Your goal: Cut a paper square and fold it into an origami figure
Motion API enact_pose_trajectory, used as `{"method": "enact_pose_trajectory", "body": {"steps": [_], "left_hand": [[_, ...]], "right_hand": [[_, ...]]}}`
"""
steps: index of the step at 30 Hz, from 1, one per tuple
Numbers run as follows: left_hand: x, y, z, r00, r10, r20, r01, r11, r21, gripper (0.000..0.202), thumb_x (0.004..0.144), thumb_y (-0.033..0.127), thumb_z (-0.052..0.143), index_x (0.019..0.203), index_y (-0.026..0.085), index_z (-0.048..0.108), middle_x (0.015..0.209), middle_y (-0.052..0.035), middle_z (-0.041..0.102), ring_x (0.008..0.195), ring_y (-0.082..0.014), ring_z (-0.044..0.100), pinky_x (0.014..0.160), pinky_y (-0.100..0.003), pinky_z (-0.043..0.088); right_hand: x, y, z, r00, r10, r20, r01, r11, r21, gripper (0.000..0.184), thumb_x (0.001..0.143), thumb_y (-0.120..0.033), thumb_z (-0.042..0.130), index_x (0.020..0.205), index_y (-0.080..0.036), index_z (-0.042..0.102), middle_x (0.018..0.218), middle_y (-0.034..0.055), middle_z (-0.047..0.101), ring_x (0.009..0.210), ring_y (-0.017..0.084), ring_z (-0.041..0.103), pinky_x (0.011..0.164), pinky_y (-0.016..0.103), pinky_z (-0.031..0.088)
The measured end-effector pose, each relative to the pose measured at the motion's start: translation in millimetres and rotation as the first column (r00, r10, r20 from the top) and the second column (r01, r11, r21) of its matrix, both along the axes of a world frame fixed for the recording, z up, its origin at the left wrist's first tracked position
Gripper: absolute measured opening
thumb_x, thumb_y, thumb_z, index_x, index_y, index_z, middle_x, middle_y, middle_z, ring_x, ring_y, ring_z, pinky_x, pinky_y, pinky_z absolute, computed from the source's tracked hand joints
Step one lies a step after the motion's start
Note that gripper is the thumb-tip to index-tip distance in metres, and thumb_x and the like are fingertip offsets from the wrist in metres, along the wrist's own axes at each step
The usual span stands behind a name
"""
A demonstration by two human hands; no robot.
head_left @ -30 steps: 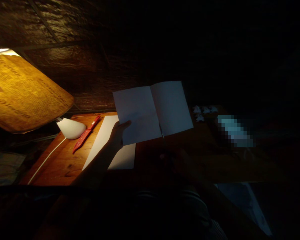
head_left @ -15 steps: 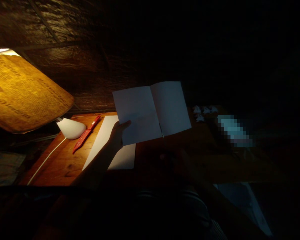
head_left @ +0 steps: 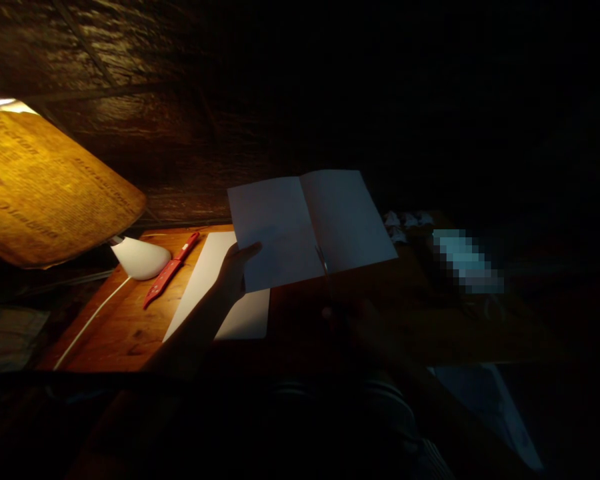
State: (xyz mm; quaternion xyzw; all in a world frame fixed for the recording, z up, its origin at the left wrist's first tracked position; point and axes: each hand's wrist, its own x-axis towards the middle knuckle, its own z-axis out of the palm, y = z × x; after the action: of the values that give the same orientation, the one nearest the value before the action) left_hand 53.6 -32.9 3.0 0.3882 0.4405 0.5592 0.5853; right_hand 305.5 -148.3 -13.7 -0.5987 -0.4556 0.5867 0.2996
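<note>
While the grip of the left hand (head_left: 235, 270) is clamped on the lower left corner of the creased sheet (head_left: 280, 227), holding it clear above the table (head_left: 130, 327) in the lamplight, scissors (head_left: 324, 261) meet its fold from below, just right of that grip; the right hand (head_left: 363, 327) under them sits in shadow, its grip too dark to tell.

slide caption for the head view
By lamplight, the left hand holds up a creased white sheet while scissors in the right hand meet its lower edge.
</note>
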Motion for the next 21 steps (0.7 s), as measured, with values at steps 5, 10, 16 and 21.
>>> {"method": "enact_pose_trajectory", "body": {"steps": [5, 10, 16, 21], "left_hand": [[-0.6, 0.9, -1.9, 1.000, -0.015, -0.012, 0.015, 1.000, 0.001, 0.049, 0.058, 0.038, 0.091, 0.097, 0.014, 0.074, 0.093, -0.0142, 0.080, 0.095, -0.0399, 0.076, 0.085, -0.049, 0.065], [1.4, -1.5, -0.8, 0.999, 0.000, -0.043, 0.001, 1.000, 0.029, 0.046, 0.061, 0.037, 0.089, 0.097, 0.014, 0.073, 0.091, -0.0140, 0.079, 0.094, -0.0395, 0.076, 0.084, -0.050, 0.065], [5.8, -4.1, -0.2, 0.999, 0.017, -0.049, -0.016, 0.999, 0.030, 0.043, 0.059, 0.036, 0.088, 0.092, 0.014, 0.073, 0.083, -0.0133, 0.078, 0.094, -0.0403, 0.075, 0.081, -0.050, 0.065], [8.0, -5.6, -1.5, 0.999, 0.005, -0.047, -0.005, 1.000, 0.003, 0.044, 0.057, 0.039, 0.089, 0.089, 0.015, 0.073, 0.083, -0.0134, 0.077, 0.092, -0.0402, 0.075, 0.079, -0.049, 0.065]], "right_hand": [[-0.9, 0.4, -1.4, 0.999, -0.006, -0.052, 0.008, 1.000, 0.029, 0.039, 0.072, -0.053, 0.075, 0.068, -0.016, 0.065, 0.060, -0.0008, 0.056, 0.052, 0.009, 0.046, 0.048, 0.021, 0.032], [-2.1, 1.7, 4.4, 1.000, -0.010, -0.003, 0.010, 1.000, 0.001, 0.033, 0.075, -0.047, 0.074, 0.068, -0.015, 0.066, 0.059, -0.0006, 0.058, 0.050, 0.008, 0.045, 0.047, 0.022, 0.031], [-3.0, 3.5, 5.1, 0.998, -0.051, -0.031, 0.050, 0.998, -0.026, 0.035, 0.072, -0.049, 0.076, 0.069, -0.015, 0.066, 0.057, -0.0020, 0.056, 0.048, 0.008, 0.044, 0.045, 0.021, 0.030], [-1.9, 5.6, 2.6, 0.998, -0.054, -0.036, 0.053, 0.998, -0.036, 0.041, 0.068, -0.054, 0.078, 0.069, -0.015, 0.065, 0.057, -0.0023, 0.054, 0.048, 0.007, 0.042, 0.044, 0.021, 0.028]]}}
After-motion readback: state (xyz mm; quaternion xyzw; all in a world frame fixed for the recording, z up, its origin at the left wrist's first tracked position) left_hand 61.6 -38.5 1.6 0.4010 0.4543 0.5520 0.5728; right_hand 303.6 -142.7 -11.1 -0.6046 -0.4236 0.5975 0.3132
